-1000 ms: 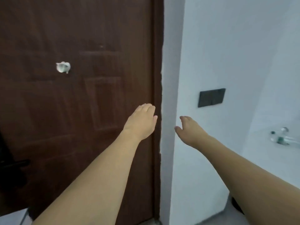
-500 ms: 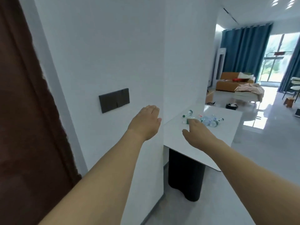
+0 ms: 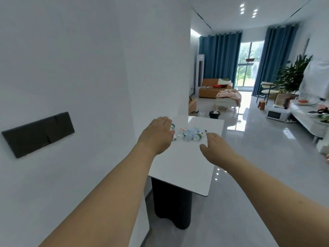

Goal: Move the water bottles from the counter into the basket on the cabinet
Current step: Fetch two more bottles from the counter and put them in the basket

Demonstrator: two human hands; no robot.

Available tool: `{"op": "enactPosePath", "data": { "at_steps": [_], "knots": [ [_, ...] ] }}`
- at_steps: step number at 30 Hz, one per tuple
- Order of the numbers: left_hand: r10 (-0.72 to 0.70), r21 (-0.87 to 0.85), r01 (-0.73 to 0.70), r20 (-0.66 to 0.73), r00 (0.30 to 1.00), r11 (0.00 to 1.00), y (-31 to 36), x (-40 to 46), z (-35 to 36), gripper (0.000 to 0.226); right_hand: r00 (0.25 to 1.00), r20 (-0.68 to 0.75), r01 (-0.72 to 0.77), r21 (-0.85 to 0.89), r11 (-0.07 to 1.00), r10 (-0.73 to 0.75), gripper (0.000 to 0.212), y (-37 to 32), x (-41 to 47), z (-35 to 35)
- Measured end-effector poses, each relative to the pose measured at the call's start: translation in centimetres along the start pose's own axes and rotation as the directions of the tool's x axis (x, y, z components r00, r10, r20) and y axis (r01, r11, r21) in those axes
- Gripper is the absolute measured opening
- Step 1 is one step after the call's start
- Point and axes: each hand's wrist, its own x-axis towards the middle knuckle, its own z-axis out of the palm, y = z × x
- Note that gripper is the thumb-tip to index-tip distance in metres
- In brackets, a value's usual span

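Several clear plastic water bottles point(image 3: 189, 134) with green labels lie in a heap on a white counter point(image 3: 183, 168) that juts from the wall on a black base. My left hand point(image 3: 157, 135) is stretched out, fingers apart and empty, and it hides the left end of the heap. My right hand point(image 3: 216, 148) is also held out empty over the counter, just short of the bottles on their right. No basket or cabinet shows in this view.
A white wall with a dark switch panel point(image 3: 38, 133) runs along my left. Beyond the counter lie a glossy grey floor, an orange sofa point(image 3: 211, 90), blue curtains, a microwave point(image 3: 277, 114) on the floor and a low white unit point(image 3: 309, 118) at right.
My view has swung right from a brown door to the counter and living room. Both outstretched hands now line up with the bottles, which look nearer and more central.
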Motion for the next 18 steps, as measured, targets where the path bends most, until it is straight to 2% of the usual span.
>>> {"op": "enactPosePath", "data": {
  "at_steps": [3, 9, 18],
  "knots": [
    [-0.002, -0.036, 0.003, 0.011, 1.0, 0.999, -0.4, 3.2, 1.8, 0.046, 1.0, -0.003, -0.013, -0.005, 1.0, 0.013, 0.04, 1.1, 2.8, 0.6],
    [-0.042, -0.137, 0.04, -0.006, 0.999, 0.99, -3.0, 10.8, 4.4, 0.047, 0.998, -0.045, -0.038, -0.002, 0.999, 0.038, 0.045, 2.2, 10.1, 1.4],
    [0.029, -0.122, -0.024, 0.043, 0.999, 0.992, -3.5, 22.2, 10.1, 0.049, 0.996, -0.038, -0.075, 0.003, 0.997, 0.075, 0.045, 6.5, 20.5, 1.5]
  ]
}}
